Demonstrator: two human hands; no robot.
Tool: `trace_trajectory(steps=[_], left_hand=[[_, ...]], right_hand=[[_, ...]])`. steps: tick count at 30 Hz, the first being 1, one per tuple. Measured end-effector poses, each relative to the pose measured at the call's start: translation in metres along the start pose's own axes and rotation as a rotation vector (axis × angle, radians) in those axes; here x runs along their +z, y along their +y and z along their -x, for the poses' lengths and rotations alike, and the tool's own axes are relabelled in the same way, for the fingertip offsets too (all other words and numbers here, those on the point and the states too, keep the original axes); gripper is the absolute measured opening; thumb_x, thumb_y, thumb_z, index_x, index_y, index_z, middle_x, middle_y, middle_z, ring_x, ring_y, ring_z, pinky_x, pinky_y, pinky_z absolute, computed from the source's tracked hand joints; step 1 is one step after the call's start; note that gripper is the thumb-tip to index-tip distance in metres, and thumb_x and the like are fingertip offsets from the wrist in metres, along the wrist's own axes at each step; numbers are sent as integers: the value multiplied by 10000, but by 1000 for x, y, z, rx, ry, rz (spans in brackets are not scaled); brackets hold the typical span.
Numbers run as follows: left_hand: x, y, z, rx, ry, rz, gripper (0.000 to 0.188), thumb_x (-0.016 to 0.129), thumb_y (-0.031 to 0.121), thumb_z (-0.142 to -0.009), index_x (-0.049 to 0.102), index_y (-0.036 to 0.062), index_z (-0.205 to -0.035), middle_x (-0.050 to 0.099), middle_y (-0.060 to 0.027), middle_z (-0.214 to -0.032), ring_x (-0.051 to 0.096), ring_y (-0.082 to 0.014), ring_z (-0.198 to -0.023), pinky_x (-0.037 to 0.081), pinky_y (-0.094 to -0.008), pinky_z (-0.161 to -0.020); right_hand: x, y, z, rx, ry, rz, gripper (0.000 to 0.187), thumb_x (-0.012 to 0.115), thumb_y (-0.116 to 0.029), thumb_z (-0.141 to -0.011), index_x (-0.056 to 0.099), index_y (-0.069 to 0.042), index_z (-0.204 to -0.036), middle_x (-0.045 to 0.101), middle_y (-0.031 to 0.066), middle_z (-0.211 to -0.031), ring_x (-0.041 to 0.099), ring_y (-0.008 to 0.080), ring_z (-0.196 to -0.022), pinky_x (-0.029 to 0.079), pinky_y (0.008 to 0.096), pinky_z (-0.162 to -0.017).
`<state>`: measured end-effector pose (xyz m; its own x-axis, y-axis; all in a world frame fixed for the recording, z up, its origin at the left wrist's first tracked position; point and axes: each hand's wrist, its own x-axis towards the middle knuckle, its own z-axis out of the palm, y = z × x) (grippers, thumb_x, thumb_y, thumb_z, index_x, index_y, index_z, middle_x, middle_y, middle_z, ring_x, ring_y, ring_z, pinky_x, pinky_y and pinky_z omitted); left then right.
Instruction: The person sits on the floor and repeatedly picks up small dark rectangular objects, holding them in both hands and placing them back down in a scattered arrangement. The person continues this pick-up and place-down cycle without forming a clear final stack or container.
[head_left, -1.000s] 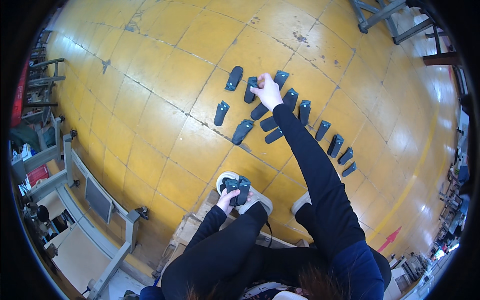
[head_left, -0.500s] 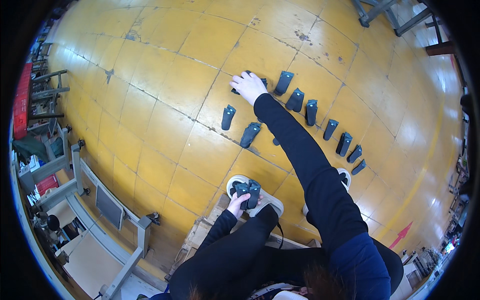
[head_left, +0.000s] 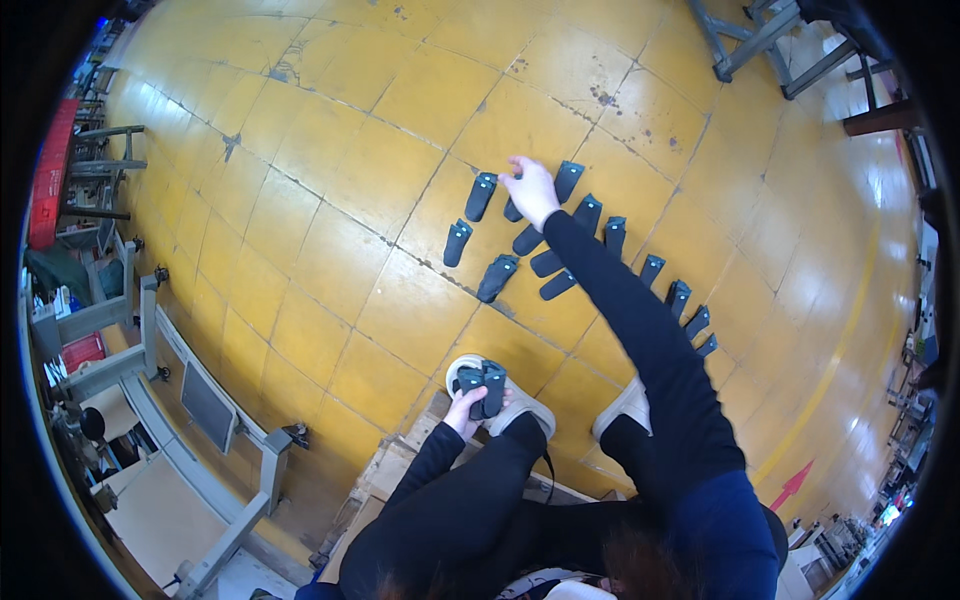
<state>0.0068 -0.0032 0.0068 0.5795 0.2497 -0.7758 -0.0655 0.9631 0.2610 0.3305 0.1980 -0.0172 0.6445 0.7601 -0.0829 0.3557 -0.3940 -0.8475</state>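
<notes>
Dark, flat, tapered bundles, folded like socks and each with a small pale label, lie on the yellow tiled floor. Above them reaches my right hand (head_left: 534,196), fingers apart and nothing in its grasp. It partly covers one bundle (head_left: 512,211); just left of it is another bundle (head_left: 481,197). Nearer to me lie a small bundle (head_left: 457,243) and a wider bundle (head_left: 497,278). Low by my left shoe, my left hand (head_left: 466,411) is closed round dark bundles (head_left: 481,388) held side by side.
More bundles run in a slanting row to the right, one (head_left: 615,237) beside my right forearm. My shoes (head_left: 622,412) rest on the floor in front of me. A grey metal frame (head_left: 272,468) stands at the left, a red crate (head_left: 50,190) beyond it, and metal legs (head_left: 745,60) at the far right.
My right hand has shifted rightward and slightly nearer, uncovering the bundle it was over, and its fingers are now apart. My left hand still holds its bundles. The view has shifted slightly.
</notes>
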Motion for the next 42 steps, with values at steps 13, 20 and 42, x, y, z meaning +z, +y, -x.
trace_trajectory(steps=[13, 20, 42], left_hand=[[173, 104, 39, 193, -503, -108, 610, 680, 340, -829, 454, -9, -1276, 574, -185, -1202, 599, -292, -1057, 462, -418, -979], [267, 103, 77, 139, -684, -304, 558, 694, 243, -831, 466, 4, -1281, 585, -206, -1203, 610, -282, -1059, 492, -444, -945], [244, 98, 52, 27, -512, -411, 507, 646, 160, -875, 418, 35, -1309, 547, -111, -1229, 585, -219, -1094, 503, -472, -944]], right_hand=[[-363, -87, 214, -652, -730, 540, 142, 612, -122, -834, 627, -79, -969, 633, 93, -845, 623, 279, -807, 497, 384, -739], [-383, -133, 271, -680, -359, 240, 247, 635, -46, -837, 616, -65, -1083, 602, 91, -964, 597, 255, -823, 485, 329, -747], [-293, -117, 239, -395, -114, -267, 195, 694, -75, -753, 609, -46, -926, 551, 85, -905, 587, 236, -828, 477, 330, -735]])
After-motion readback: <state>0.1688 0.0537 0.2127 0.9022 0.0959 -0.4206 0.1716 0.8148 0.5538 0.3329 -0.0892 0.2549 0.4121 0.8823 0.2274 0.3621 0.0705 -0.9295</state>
